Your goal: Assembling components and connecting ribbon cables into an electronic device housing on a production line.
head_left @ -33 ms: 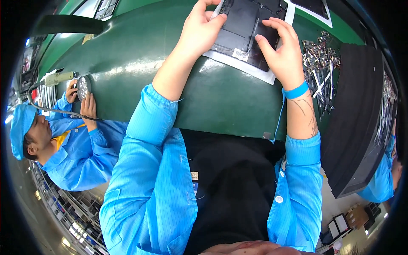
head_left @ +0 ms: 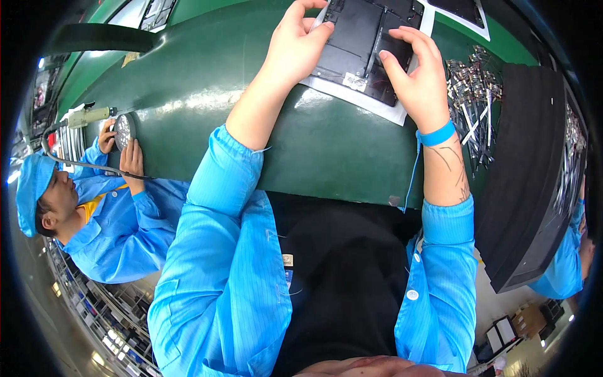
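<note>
A flat black tablet-like device (head_left: 348, 47) lies with its inner parts exposed on a white sheet (head_left: 384, 112) at the far middle of the green table (head_left: 333, 154). A small pale label (head_left: 355, 80) sits near its close edge. My left hand (head_left: 294, 49) grips the device's left edge, thumb on top; its other fingers are partly cut off by the frame. Over the right side rests my right hand (head_left: 422, 78), thumb and forefinger apart, tips at the surface; I see nothing held between them. A blue wristband (head_left: 438, 134) with a thin cord circles my right wrist.
Right of my right hand lies a heap of small ribbon cables (head_left: 474, 107). Beyond it stands a long black padded bin (head_left: 524, 163). Another device (head_left: 461, 9) sits at the far right. On the left, a co-worker (head_left: 103, 213) holds a round grey disc (head_left: 124, 131) beside a pale handheld tool (head_left: 91, 115).
</note>
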The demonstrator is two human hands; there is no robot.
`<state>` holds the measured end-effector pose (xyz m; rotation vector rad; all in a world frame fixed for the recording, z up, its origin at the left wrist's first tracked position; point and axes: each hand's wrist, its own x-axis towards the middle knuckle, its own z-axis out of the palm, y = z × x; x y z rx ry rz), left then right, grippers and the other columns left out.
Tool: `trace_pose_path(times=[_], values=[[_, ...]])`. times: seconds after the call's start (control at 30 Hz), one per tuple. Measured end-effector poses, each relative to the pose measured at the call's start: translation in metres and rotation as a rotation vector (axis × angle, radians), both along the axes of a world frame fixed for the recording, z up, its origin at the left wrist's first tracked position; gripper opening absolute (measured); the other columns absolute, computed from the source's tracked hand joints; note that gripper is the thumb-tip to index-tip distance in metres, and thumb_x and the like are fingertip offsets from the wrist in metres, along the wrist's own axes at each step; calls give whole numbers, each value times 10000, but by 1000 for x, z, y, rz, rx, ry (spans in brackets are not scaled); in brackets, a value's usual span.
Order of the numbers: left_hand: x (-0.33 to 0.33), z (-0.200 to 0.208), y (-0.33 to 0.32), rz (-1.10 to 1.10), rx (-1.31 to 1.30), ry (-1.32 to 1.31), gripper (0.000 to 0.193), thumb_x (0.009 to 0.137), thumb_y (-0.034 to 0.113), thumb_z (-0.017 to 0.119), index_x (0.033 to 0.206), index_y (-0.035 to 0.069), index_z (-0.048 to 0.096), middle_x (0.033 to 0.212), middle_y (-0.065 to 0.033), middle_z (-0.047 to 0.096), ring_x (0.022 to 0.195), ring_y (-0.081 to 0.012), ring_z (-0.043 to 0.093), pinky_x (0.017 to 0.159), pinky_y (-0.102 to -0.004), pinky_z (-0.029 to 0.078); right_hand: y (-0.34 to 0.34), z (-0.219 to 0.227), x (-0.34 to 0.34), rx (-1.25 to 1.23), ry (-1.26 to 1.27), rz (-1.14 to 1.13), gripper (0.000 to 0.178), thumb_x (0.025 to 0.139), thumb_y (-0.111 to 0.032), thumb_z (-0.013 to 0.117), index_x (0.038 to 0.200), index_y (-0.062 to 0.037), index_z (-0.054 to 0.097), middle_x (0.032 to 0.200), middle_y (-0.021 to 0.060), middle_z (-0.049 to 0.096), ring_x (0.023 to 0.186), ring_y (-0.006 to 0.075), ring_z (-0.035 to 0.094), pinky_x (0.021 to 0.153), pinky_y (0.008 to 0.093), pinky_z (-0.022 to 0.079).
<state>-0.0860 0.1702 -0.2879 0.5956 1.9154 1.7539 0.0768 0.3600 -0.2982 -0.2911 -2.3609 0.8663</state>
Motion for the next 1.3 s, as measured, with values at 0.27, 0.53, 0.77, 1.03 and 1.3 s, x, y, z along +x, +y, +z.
trace_pose_path(times=[0.27,0.53,0.77,1.03,1.3], values=[[15,-22,8,77,26,219,329,1057,60,684,1385,75,698,1105,-52,786,987,-89,682,902,-266,542,12,4,13,-68,24,-115,348,894,-158,825,1225,-74,761,1323,148,733,1304,386,649,1162,475,496],[-8,-20,25,142,-36,306,275,1080,0,651,1345,5,721,1269,-95,763,1192,-135,681,1056,-266,510,15,-4,29,-47,-4,-124,357,890,-172,825,1232,-92,759,1310,131,726,1296,389,649,1143,496,489],[-107,-5,16,226,-14,327,241,1095,3,655,1325,48,709,1189,-70,746,1079,-131,679,978,-275,541,23,-2,34,-34,-45,-111,362,890,-186,820,1234,-95,756,1297,119,720,1300,377,639,1151,515,474],[-324,15,-104,352,-242,325,277,1072,92,692,1342,88,756,1245,-106,780,1099,-188,711,999,-341,560,19,5,35,52,-62,-99,376,890,-198,825,1242,-91,751,1283,97,710,1321,342,628,1178,525,448],[-346,7,-107,398,-1069,728,460,966,305,722,1350,61,788,1297,-253,798,1242,-401,758,1085,-463,577,23,-5,34,50,-43,-94,394,881,-186,839,1250,-96,731,1295,90,700,1332,338,621,1181,512,445]])
